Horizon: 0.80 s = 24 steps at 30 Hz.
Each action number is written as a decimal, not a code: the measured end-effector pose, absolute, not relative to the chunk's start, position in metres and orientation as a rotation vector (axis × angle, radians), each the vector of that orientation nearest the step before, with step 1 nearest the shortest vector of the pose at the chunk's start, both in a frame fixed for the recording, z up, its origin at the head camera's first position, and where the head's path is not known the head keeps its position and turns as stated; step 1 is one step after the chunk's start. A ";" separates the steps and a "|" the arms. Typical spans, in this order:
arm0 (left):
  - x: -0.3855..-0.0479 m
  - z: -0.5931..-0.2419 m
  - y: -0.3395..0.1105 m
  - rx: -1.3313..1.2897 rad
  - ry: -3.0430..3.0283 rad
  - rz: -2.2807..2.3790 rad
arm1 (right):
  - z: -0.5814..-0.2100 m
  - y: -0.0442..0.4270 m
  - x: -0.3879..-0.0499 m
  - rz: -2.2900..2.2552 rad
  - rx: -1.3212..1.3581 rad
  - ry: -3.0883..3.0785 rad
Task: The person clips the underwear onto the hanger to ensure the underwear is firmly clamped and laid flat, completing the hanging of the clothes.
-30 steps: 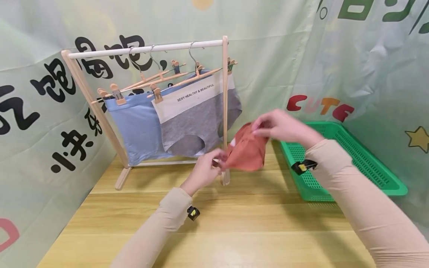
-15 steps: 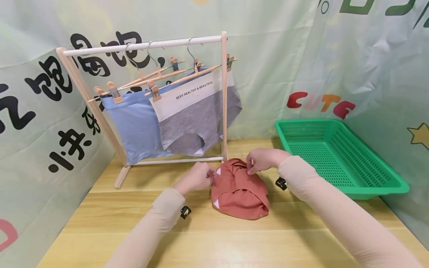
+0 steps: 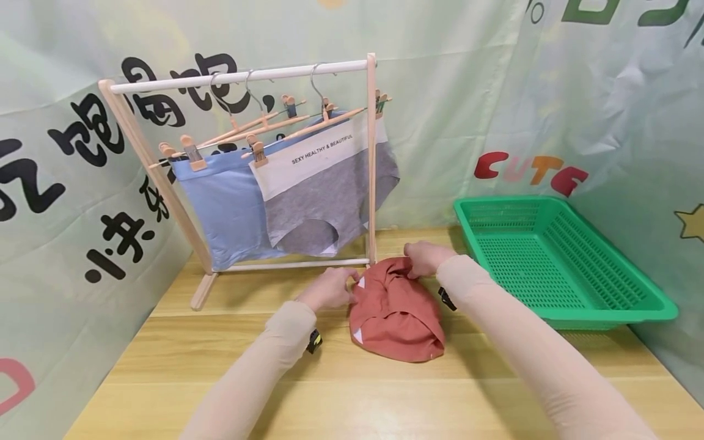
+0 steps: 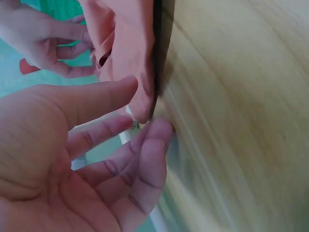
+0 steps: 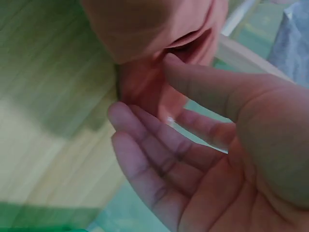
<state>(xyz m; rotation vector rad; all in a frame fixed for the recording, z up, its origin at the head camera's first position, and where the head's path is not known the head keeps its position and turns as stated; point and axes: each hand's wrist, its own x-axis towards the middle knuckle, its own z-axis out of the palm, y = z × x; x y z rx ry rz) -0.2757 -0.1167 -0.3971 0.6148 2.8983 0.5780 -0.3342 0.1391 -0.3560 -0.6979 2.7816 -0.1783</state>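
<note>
A rust-red pair of briefs (image 3: 396,333) lies crumpled on the wooden table, its waist end toward the rack; white patches show along its left edge. At that left edge is my left hand (image 3: 329,288). In the left wrist view its thumb and fingers are bent loosely and stand apart beside the red cloth (image 4: 128,43), with nothing pinched. My right hand (image 3: 426,259) is at the upper right edge of the briefs. The right wrist view has its thumb tip against the cloth (image 5: 149,82), the fingers spread apart from the thumb around the edge.
Behind on the left stands a wooden rack (image 3: 371,159). Clip hangers on it carry blue briefs (image 3: 220,208) and grey briefs with a white waistband (image 3: 313,201). To the right sits a green plastic basket (image 3: 605,315). Bare table (image 3: 352,397) lies in front.
The red briefs have come down from the air beside the rack onto the table. Both hands lowered with them, then loosened; the right hand shifted slightly toward the far edge.
</note>
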 end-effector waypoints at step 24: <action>-0.270 -0.362 -0.155 0.646 3.158 0.498 | -0.304 0.137 -0.331 -0.392 -0.698 3.051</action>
